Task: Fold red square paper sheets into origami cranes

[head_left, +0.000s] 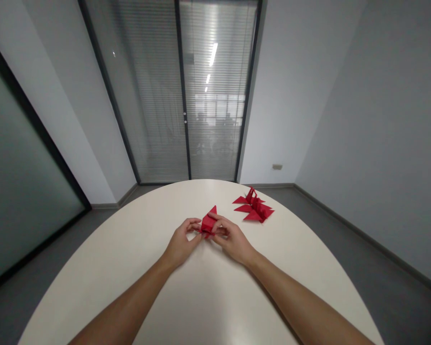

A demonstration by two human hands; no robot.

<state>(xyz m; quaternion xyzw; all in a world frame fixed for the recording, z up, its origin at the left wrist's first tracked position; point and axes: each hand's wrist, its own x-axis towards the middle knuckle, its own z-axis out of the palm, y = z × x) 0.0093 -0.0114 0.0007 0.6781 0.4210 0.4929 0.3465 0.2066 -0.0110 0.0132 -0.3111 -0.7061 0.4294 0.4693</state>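
Between my two hands is a piece of red folded paper (209,222), with one pointed corner rising away from me. My left hand (183,241) pinches its left lower edge between thumb and fingers. From the other side, my right hand (233,239) grips the paper, its fingers lying over the right part and the thumb near the bottom edge. Fingers cover some of the folds. To the right, beyond my right hand, several red origami cranes (255,211) lie close together with their wings spread; they overlap, so single ones are hard to separate.
The white round table (136,273) spreads beneath my forearms. Past its far edge stand glass doors (158,96) with blinds. A frosted glass panel (25,182) is on the left, and a pale wall (373,120) with a low socket (277,166) nearby on the right.
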